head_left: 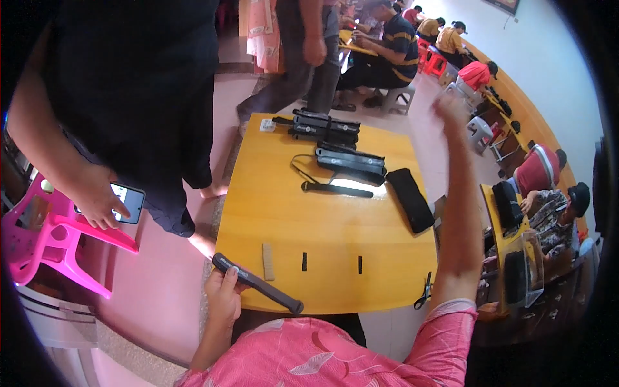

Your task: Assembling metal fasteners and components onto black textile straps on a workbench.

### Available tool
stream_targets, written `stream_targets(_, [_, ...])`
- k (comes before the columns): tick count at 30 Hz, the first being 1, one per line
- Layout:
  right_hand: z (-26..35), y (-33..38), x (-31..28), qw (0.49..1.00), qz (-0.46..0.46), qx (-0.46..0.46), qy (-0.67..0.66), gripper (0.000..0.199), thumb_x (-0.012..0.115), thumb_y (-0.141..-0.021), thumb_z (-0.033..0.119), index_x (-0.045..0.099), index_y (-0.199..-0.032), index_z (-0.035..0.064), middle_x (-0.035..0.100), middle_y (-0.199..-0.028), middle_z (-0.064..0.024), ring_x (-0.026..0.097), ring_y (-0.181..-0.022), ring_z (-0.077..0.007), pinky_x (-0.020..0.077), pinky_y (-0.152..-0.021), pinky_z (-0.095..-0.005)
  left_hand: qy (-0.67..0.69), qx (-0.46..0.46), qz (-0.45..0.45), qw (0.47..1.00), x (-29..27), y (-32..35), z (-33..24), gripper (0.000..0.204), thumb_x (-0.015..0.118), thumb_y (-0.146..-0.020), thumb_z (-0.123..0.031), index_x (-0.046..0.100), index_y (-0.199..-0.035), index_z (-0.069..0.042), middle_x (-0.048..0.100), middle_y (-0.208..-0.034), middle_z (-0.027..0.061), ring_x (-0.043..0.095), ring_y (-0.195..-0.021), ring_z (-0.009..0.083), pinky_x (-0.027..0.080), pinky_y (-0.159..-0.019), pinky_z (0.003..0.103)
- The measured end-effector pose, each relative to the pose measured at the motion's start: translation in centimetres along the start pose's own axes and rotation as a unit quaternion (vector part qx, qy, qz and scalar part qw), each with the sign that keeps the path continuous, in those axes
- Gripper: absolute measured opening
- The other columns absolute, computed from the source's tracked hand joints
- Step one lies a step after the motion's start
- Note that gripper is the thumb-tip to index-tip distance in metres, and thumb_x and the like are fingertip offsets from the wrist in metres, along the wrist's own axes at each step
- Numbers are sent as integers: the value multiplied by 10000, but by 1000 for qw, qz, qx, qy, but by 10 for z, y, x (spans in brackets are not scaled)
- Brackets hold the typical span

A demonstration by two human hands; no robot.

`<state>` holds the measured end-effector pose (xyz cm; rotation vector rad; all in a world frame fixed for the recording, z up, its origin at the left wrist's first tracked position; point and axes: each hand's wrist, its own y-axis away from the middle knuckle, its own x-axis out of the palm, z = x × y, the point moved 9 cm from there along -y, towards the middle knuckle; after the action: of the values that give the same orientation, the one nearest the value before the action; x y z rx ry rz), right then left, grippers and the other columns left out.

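Indoors, we sit at a yellow surface [329, 226], one of our hands, the left [224, 293], gripping a dark strap [259, 282] over the near left edge, thumb pressed on top. Our right hand [450, 108] is raised past the far right corner, blurred, and we cannot tell whether it is open or closed. Before us lie a tan strip [268, 261] and two short black strips [304, 261], with scissors [423, 292] at the right edge. Farther back rest two dark bundles [350, 162], a loose black band [337, 189] and a black pouch [410, 201]. To our left, a standing person [129, 97] holds a phone [132, 203] beside a pink chair [61, 245].
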<state>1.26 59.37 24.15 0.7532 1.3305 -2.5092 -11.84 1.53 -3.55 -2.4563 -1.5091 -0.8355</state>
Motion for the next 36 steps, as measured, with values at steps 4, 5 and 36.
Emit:
stream_targets(4, [203,15,-13,979,0,-164,-117,171,521,-837,155,634,-878,33,640,-729,-98,629,-677,-239,496,-632,-398,22,8,-15,1000,20,2,-8,148,485,-930,-138,500,-989,-3,592,-832,119,629,-745,256,560,-734,444])
stream_targets(5, [206,39,23,945,62,-308,-85,157,539,-821,148,634,-867,31,645,-729,-94,633,-670,-252,498,-627,-404,-2,-15,37,999,38,-1,-2,155,475,-931,-144,499,-985,-1,595,-833,121,627,-748,261,550,-740,437])
stream_targets(36, [134,200,272,875,445,-56,182,205,600,-702,134,692,-825,-3,655,-860,-240,648,-843,-375,529,-729,-410,-682,224,374,586,242,-125,146,435,425,-865,-244,565,-1042,129,263,-1372,380,161,-1318,510,161,-1074,544])
